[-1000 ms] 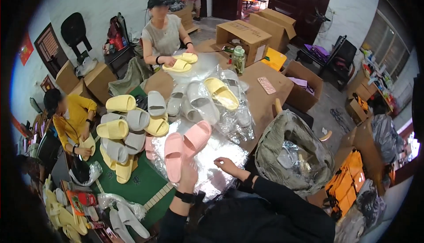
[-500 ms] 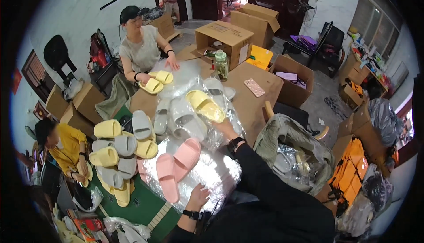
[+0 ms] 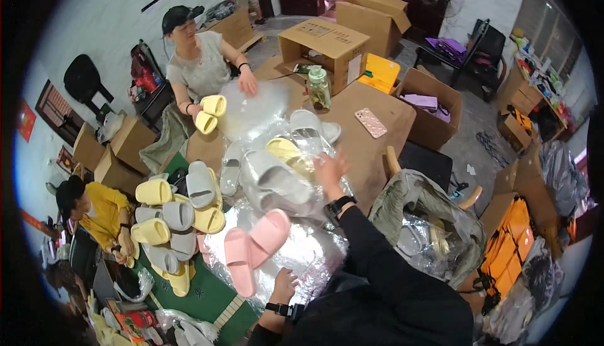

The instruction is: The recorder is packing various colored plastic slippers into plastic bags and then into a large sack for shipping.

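1. The table is the biggest thing before me, brown, and most of its near half lies under crinkled clear plastic bags. I judge that the work goes best if I keep that slippery layer flat, so nothing slides as I reach across it.
2. The stack of yellow and grey slippers sits at the table's left edge, well apart from both my hands. I leave it be.
3. The pair of pink slippers lies on the plastic, soles down, side by side and touching at the toes. My left hand rests just beside the heel of the nearer one, fingers curled loosely on the plastic; it holds nothing that I can see.
4. The grey slippers lie in the middle under plastic, with one more grey slipper beyond them.
5. The yellow slipper lies between the grey ones, and my right hand is over its near end, fingers spread. Whether the fingertips touch it I cannot tell, for the hand is blurred. To take it cleanly, I judge I should close on the slipper alone and not on the film over it.
6. Across the table another person holds a pair of pale yellow slippers in one hand. The jar and the pink phone case stand clear of my reach.
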A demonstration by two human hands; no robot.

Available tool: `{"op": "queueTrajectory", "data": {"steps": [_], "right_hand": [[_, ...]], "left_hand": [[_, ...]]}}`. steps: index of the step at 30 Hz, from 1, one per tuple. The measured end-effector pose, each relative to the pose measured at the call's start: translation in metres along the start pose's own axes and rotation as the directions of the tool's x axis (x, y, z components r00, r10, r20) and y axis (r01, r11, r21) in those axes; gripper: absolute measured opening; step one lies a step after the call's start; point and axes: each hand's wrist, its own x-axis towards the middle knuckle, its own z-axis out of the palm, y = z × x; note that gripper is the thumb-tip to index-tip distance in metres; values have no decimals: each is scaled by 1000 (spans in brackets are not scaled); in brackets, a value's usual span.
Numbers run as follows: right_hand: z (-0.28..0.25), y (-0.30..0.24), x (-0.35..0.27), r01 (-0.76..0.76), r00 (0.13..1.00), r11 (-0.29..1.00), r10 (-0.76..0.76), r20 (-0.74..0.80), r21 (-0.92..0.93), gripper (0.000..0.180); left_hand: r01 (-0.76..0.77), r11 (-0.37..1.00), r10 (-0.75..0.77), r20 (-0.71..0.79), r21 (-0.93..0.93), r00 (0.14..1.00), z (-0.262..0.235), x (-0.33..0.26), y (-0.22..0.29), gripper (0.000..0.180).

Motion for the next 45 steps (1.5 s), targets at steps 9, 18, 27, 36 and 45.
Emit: {"op": "queueTrajectory", "data": {"steps": [9,18,27,36,45], "right_hand": [[42,-10,-21,-447,811,674,28,584,588,36],[72,103,30,-702,684,624,457,569,343,63],[63,1,21,-481,720,615,-129,682,625,28],[-178,-105,35,-635,748,16,-238,620,772,16],[-348,-15,-19,-557,798,-278,83,597,782,16]], "left_hand": [[-206,978,204,73,20,976,8,9,-8,37],[-144,979,128,118,145,985,47,12,1,38],[-159,977,155,42,140,987,28,8,0,38],[-159,971,135,136,177,981,9,-23,2,41],[-648,554,208,667,523,716,-42,27,-37,52]]}}
